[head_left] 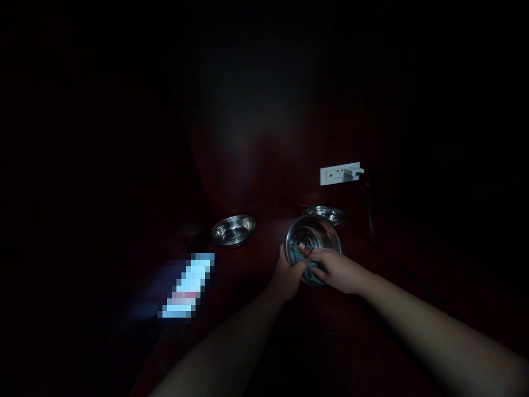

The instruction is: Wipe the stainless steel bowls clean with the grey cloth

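A deep stainless steel bowl [330, 234] is tilted with its mouth toward me, and a small label shows on its inner bottom. My left hand [289, 275] grips its near left rim, thumb over the edge. A grey-green cloth [314, 275] hangs over the near rim and reaches inside. My right hand [336, 270] is closed on this cloth at the rim, its fingertips partly hidden inside the bowl. Right behind stands a shallow steel dish [326, 214], partly covered by the bowl. Off to the left sit stacked shallow steel dishes [234, 230].
A lit, pixelated screen [188, 286] glows at the left. On the back wall is a white socket panel [333, 175] with a plug [353, 173], and a dark cable [370, 212] runs down from it to the right. The surroundings are very dark.
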